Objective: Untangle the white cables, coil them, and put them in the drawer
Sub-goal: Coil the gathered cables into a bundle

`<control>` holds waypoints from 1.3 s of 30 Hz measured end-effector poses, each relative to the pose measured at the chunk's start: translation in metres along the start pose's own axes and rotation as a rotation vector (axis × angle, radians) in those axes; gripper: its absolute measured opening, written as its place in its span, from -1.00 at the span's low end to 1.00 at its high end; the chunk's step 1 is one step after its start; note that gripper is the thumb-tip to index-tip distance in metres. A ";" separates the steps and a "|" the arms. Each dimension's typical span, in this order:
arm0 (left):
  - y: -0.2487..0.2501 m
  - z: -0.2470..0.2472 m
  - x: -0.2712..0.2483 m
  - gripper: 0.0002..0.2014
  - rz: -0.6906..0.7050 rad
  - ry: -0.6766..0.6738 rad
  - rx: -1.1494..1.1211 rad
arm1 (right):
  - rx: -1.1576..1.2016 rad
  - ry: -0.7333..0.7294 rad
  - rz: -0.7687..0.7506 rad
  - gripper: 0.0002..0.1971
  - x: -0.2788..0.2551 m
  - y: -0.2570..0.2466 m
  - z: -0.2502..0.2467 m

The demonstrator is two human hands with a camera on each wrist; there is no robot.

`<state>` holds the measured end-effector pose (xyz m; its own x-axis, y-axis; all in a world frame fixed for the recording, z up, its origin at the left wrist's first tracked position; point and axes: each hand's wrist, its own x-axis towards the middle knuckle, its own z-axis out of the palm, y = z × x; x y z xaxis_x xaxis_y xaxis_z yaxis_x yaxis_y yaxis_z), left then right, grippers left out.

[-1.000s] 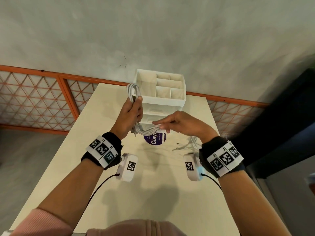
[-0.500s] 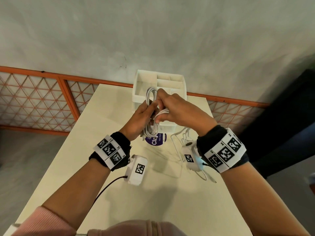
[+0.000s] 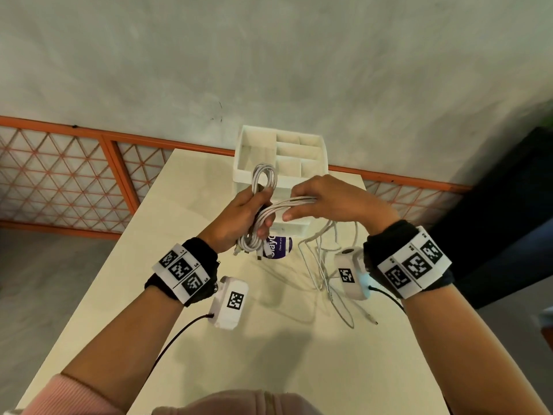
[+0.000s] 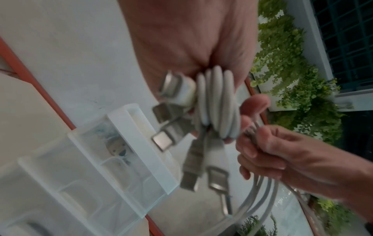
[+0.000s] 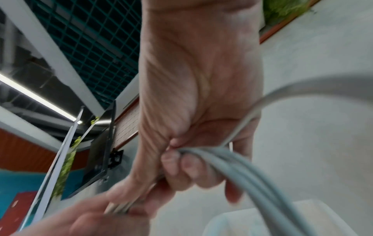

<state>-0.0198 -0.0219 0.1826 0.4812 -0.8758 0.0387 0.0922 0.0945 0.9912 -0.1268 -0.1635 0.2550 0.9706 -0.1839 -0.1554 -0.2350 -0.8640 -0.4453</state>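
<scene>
My left hand [image 3: 244, 215] grips a coil of white cables [image 3: 263, 178] above the table, loops sticking up past the thumb and USB plugs [image 4: 173, 132] hanging below the fist. Several white strands [image 3: 294, 203] run from that coil to my right hand [image 3: 321, 202], whose curled fingers hold them [image 5: 212, 153]; the strands then trail down to loose cable [image 3: 326, 274] lying on the table at the right. The white drawer organiser [image 3: 281, 158] stands just behind both hands, its translucent drawer front [image 4: 129, 143] close to the plugs.
A purple and white round item [image 3: 278, 247] lies on the cream table [image 3: 269, 354] under the hands. An orange lattice railing [image 3: 68, 181] runs behind the table along a grey wall. A dark surface borders the table's right side.
My right hand has swung from over the coil out to the right, drawing the strands sideways. The left hand still grips the coil, now a little lower.
</scene>
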 end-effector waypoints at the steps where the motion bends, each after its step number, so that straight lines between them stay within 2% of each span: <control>1: -0.001 -0.002 -0.002 -0.67 -0.013 -0.018 -0.019 | 0.059 -0.034 -0.001 -0.68 -0.002 0.004 -0.003; 3: -0.005 -0.004 -0.004 -0.69 -0.031 -0.043 -0.013 | 0.172 -0.056 -0.014 -0.71 -0.005 0.006 -0.007; 5: -0.008 -0.001 -0.005 -0.67 -0.042 -0.060 0.032 | 0.186 -0.034 -0.040 -0.71 -0.006 0.003 -0.009; 9: -0.006 0.008 -0.007 -0.34 -0.073 -0.089 0.089 | 0.205 0.031 -0.096 -0.76 -0.006 -0.009 -0.010; 11: -0.002 0.014 -0.011 -0.29 -0.097 -0.115 0.114 | 0.297 0.079 -0.127 -0.80 -0.006 -0.014 -0.011; 14: -0.001 0.023 -0.016 -0.25 -0.119 -0.140 0.111 | 0.378 0.147 -0.138 -0.75 -0.002 -0.020 -0.009; 16: -0.003 0.026 -0.018 -0.32 -0.105 -0.171 0.086 | 0.433 0.190 -0.106 -0.72 0.004 -0.017 -0.007; 18: -0.003 0.026 -0.019 -0.49 -0.083 -0.182 0.120 | 0.445 0.207 -0.065 -0.66 0.009 -0.013 -0.006; 20: -0.002 0.024 -0.019 -0.62 -0.093 -0.173 0.163 | 0.377 0.211 -0.049 -0.63 0.010 -0.011 -0.004; 22: -0.003 0.022 -0.019 -0.65 -0.115 -0.184 0.172 | 0.313 0.221 -0.024 -0.61 0.010 -0.010 -0.004; 27: 0.003 0.010 -0.023 -0.69 -0.125 -0.191 0.163 | 0.411 0.027 0.012 -0.70 0.006 0.006 -0.013; 31: 0.004 -0.003 -0.024 -0.66 -0.145 -0.194 0.194 | 0.569 -0.175 -0.085 -0.86 0.000 0.030 -0.011; 34: 0.006 -0.011 -0.026 -0.63 -0.149 -0.197 0.223 | 0.577 -0.308 -0.108 -0.81 -0.001 0.041 -0.010; 36: 0.011 -0.014 -0.026 -0.65 -0.142 -0.194 0.237 | 0.557 -0.325 -0.133 -0.76 -0.001 0.043 -0.008; 39: 0.024 -0.018 -0.025 -0.66 -0.098 -0.170 0.233 | 0.600 -0.265 -0.183 -0.71 0.003 0.046 -0.002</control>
<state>-0.0141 0.0106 0.2030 0.3249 -0.9440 -0.0570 -0.0808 -0.0877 0.9929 -0.1342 -0.2051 0.2361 0.9699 0.1277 -0.2075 -0.1307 -0.4464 -0.8853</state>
